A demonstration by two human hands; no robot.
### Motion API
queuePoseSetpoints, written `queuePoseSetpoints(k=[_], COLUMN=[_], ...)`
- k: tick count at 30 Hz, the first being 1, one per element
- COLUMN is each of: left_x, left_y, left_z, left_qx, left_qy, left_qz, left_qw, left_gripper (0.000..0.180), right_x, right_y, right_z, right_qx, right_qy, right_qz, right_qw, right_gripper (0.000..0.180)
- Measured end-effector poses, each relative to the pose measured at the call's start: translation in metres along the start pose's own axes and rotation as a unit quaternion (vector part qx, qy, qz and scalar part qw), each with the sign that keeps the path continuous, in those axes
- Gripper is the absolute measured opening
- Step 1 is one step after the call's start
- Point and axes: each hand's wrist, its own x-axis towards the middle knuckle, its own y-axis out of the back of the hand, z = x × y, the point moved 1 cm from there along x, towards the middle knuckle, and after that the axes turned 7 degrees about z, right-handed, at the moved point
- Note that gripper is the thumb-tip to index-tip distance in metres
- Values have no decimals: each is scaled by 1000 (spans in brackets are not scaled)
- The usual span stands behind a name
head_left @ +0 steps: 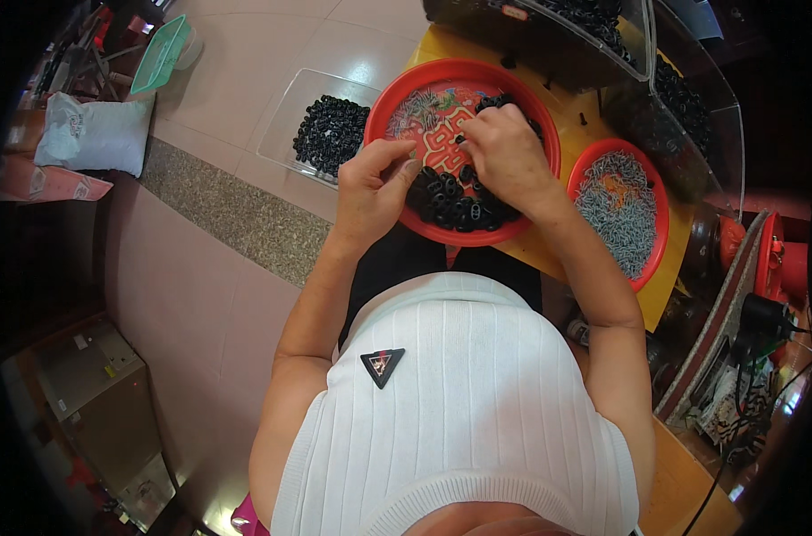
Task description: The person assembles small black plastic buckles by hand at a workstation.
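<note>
Two hands over a red tray of small black rings

The left hand (370,183) pinches something too small to identify at the red tray (504,85)'s near rim; the right hand (504,152) curls, knuckles up, over the black rings (446,201), fingertips hidden, grip unreadable.

glossy red plastic tray (397,103), metal screws (616,210)

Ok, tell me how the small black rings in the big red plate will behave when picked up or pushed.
The black rings look small and rigid, so probably light and stiff. Being round, they may roll or skid across the smooth red plate when pushed. Heaped loosely under the left hand and right hand, the pile would likely shift.
</note>
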Motion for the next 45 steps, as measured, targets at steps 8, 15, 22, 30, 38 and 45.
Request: queuePoseSetpoints(k=[8,15,22,30,38,45], left_x=[45,78,86,79,33,9], left_y=[-19,-48,-59,-41,-18,-20], left_z=[-6,-19,-31,-16,2,9], left_qx=[205,351,370,329,-227,-472], left_qy=[-192,-263,-297,-312,206,305], left_qz=[-69,-217,-250,-161,-71,-93], left_qw=[957,872,844,877,949,822], left_gripper=[20,12,11,15,8,8], right_x=[0,6,4,2,-11,-26], right_y=[-18,-14,-16,-15,1,25], right_z=[-4,-5,-3,-10,-13,-35], right_qx=[-81,-75,-68,-29,231,542], right_qy=[-30,-76,-85,-46,-153,-395], right_qz=[-120,-193,-177,-117,1,33], right_qw=[989,975,978,992,961,741], right_gripper=[17,31,34,19,12,5])
